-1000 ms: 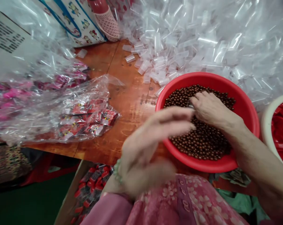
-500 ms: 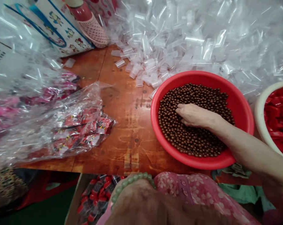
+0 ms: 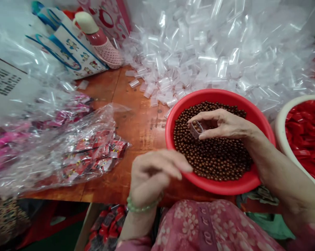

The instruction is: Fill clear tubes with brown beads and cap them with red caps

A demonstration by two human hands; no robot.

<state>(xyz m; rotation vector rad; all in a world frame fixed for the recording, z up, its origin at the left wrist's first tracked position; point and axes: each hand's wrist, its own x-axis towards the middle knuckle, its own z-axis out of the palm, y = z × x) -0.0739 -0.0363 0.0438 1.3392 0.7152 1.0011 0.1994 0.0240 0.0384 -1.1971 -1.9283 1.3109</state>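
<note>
A red basin (image 3: 268, 130) on the wooden table holds a heap of small brown balls (image 3: 222, 164). Above them my right hand (image 3: 220, 125) pinches a small clear plastic container (image 3: 196, 129) between thumb and fingers; brown balls show inside its open end. My left hand (image 3: 157, 174), with a green bead bracelet (image 3: 144, 208) at the wrist, is at the basin's left front rim. Its fingers are blurred and point right, and whether anything is between them cannot be made out.
Clear plastic pieces (image 3: 178, 69) are piled behind the basin. A white tub (image 3: 281, 130) of red pieces stands right. Plastic bags with red packets (image 3: 102, 150) lie left, with a bottle (image 3: 101, 43) and printed bag (image 3: 76, 52) behind. Below the table edge is a box of red-and-dark items (image 3: 109, 223).
My right hand has risen out of the balls and now shows the clear container. My left hand has come up from the lap area to the basin's rim. The view has shifted slightly.
</note>
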